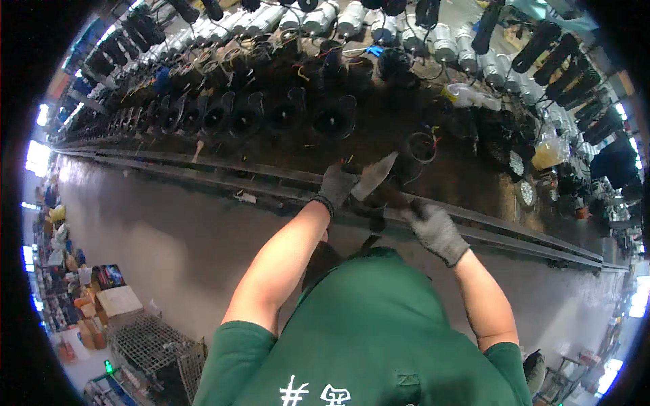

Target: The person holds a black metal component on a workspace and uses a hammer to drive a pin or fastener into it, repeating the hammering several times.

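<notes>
My left hand, in a dark grey glove, is closed at the near edge of a long dark workbench. Small orange and red wire ends show at its fingertips. Beside it, a pale grey flat piece slants up to the right; I cannot tell whether the hand grips it. My right hand, in a lighter grey glove, has its fingers curled at a dark object that I cannot make out. Just beyond stands a round open housing with coloured wires.
Black cup-shaped housings line the bench to the left. Silver motor bodies stand along the back, under hanging black cables. A clear bag with yellow contents lies at the right. Metal rails edge the bench; a wire cage stands behind at left.
</notes>
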`<control>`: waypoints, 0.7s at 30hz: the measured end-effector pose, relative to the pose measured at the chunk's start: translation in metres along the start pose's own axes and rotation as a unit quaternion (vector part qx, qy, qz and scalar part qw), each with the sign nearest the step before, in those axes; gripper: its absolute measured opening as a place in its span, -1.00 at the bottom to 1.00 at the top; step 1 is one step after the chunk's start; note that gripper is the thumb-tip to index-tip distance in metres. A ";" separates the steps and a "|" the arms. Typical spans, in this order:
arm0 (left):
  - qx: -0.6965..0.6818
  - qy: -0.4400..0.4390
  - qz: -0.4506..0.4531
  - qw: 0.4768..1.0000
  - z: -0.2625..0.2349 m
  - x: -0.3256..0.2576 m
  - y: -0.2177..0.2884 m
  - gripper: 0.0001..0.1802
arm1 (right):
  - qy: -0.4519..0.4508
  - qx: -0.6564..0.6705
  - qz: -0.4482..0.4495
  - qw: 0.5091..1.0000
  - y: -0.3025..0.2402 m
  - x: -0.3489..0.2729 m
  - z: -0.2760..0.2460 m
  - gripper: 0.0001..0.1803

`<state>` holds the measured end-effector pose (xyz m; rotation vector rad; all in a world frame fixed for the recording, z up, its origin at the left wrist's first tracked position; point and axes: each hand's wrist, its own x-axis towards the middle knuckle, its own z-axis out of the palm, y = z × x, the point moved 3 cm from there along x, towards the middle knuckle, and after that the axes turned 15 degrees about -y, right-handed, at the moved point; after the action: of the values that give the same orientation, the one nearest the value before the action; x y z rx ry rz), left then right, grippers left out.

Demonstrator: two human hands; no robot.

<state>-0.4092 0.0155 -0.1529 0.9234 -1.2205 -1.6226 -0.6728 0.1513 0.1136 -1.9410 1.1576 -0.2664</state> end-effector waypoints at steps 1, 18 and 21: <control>-0.070 0.063 -0.071 0.993 -0.004 -0.002 -0.013 -0.42 | 0.014 0.026 0.033 0.999 -0.010 -0.006 -0.004 -0.58; 0.055 -0.024 -0.130 0.990 0.040 -0.026 0.062 -0.61 | -0.120 -0.199 0.170 0.958 0.088 -0.005 0.063 -0.42; 0.121 -0.032 -0.185 0.975 0.045 -0.025 0.074 -0.64 | -0.094 -0.195 0.104 0.971 0.084 0.001 0.069 -0.43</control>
<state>-0.4264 0.0433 -0.0695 1.3240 -1.3725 -1.8273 -0.6868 0.1703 0.0076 -2.0991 1.3470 0.2722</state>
